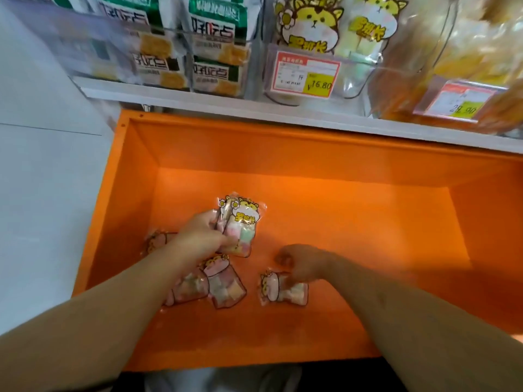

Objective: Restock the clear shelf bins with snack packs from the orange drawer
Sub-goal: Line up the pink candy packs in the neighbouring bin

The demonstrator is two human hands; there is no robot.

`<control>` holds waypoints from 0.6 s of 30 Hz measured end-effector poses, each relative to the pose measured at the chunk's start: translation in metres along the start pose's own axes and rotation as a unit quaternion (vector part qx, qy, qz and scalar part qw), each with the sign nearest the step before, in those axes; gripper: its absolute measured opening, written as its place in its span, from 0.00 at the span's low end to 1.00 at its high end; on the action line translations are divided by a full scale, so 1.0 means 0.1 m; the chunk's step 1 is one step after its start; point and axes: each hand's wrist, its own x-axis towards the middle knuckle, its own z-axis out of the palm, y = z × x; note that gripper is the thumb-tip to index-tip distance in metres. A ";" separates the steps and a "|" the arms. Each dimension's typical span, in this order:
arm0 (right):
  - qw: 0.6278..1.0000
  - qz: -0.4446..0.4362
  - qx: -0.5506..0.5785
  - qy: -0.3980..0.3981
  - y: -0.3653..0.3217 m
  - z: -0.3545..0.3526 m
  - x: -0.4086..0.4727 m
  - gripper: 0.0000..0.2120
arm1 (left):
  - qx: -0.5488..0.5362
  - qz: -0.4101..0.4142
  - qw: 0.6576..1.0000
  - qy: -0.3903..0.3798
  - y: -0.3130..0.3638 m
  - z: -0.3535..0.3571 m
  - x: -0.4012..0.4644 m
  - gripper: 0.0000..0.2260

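Observation:
The orange drawer (353,222) is pulled open below the shelf. My left hand (202,236) grips a clear snack pack (243,222) with a yellow cat print, lifted a little off the drawer floor. My right hand (301,264) reaches down with curled fingers onto another snack pack (283,290) lying flat. Two more packs (223,284) lie under my left forearm, and one (155,241) sits by the drawer's left wall. Above, a clear shelf bin (353,69) holds the same cat-print packs.
Other clear bins on the white shelf (198,101) hold green-and-white cracker packs (212,52) at left and golden snacks (452,66) at right. Price tags (307,77) hang on the bin fronts. A white panel (42,193) flanks the drawer's left side.

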 end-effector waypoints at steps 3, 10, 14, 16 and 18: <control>1.000 -0.011 -0.002 -0.010 -0.01 0.04 0.12 0.32 | -0.007 -0.009 1.000 -0.010 -0.05 0.03 0.06 0.11; 0.997 -0.013 -0.072 -0.010 -0.12 0.09 0.08 0.14 | -0.030 -0.025 0.999 -0.010 -0.03 -0.01 0.05 0.13; 0.998 -0.027 0.027 0.055 -0.07 -0.24 -0.16 0.06 | -0.055 -0.016 0.998 0.005 0.14 -0.09 -0.09 0.12; 0.991 -0.021 0.093 0.095 -0.07 -0.47 -0.40 0.10 | -0.062 -0.007 0.998 0.017 0.27 -0.17 -0.20 0.12; 0.979 -0.007 0.143 0.144 -0.09 -0.72 -0.69 0.06 | -0.077 0.007 0.996 0.033 0.44 -0.26 -0.35 0.12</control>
